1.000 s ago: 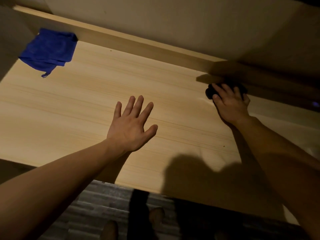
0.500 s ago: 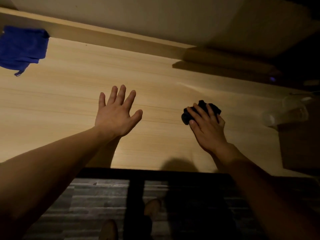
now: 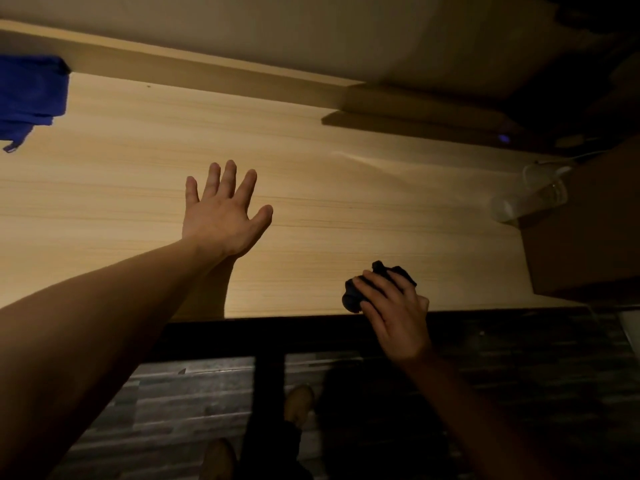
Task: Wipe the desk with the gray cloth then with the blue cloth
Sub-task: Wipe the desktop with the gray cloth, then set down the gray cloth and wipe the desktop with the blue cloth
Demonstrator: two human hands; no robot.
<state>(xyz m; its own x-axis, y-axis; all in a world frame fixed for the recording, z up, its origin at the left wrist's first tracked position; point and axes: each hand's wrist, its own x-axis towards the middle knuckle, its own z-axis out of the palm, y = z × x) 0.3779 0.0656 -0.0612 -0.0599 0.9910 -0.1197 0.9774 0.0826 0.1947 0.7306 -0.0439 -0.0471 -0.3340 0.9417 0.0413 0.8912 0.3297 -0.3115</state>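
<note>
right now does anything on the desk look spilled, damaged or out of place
Nothing spilled or damaged shows. The one odd thing is a clear plastic bottle lying on its side at the desk's right end, beside a brown box. The blue cloth sits bunched at the far left.

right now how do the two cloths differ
The gray cloth is bunched up dark under the right hand at the desk's near edge; the blue cloth lies spread and untouched at the far left. The gray one looks small and balled, the blue one broader and flatter. Both rest on the desk.
</note>
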